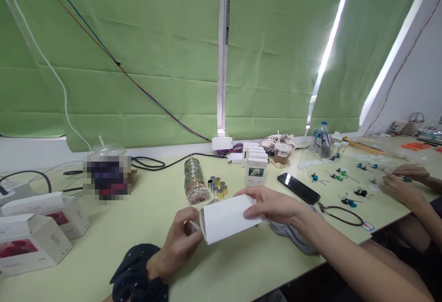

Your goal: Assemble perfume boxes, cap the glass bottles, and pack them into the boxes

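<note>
A white cardboard box (226,219) is held tilted above the table, its left end open with a flap sticking out. My right hand (265,205) is closed around the box's right end, thumb on the upper face. The fingers of my left hand (183,237) are curled and pinch at the flap on the open end. Behind the box lies a clear stack of round jars (195,180) with gold trim. Several small gold and silver cylinders (219,187) stand beside it. What is inside the box is hidden.
White boxes (32,242) with red pictures stand at left. More small boxes (255,171), a phone (299,188), a grey cloth (293,235) and a cord loop (343,215) lie on the table (214,274). A co-worker's hands (404,184) handle small coloured parts at right.
</note>
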A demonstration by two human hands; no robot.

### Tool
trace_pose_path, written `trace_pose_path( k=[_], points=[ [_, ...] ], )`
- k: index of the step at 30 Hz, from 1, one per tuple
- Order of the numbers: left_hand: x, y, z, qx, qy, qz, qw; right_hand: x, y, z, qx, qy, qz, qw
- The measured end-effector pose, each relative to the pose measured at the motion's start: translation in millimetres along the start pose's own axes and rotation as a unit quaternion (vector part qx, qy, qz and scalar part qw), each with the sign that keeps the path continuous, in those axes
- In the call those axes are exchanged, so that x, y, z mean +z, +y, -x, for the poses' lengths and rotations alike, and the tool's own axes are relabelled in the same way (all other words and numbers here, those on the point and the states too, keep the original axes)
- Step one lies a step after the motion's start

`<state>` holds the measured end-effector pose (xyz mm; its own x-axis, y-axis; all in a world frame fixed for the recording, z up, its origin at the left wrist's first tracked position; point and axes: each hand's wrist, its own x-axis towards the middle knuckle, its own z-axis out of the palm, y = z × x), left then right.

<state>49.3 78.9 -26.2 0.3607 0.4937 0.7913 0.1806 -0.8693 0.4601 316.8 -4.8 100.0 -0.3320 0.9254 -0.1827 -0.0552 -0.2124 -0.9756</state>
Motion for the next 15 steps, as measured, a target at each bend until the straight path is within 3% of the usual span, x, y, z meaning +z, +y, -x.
trace_pose_path(
  k=[4, 8, 15],
  points=[
    [-3.0, 12.8, -6.8, 0.135, -0.045, -0.097, 0.985, -17.2, 4.7, 3.9, 0.021, 0.013, 0.008, 1.0],
    [-2.5, 34.5, -16.5, 0.239, -0.098, -0.171, 0.951, -20.8, 5.5, 7.1, 0.032, 0.066, 0.06, 0.995],
    [2.2, 43.6, -18.4, 0.271, -0.107, -0.185, 0.939, -12.0, 5.6, 6.4, 0.057, 0.132, 0.119, 0.982]
  ],
)
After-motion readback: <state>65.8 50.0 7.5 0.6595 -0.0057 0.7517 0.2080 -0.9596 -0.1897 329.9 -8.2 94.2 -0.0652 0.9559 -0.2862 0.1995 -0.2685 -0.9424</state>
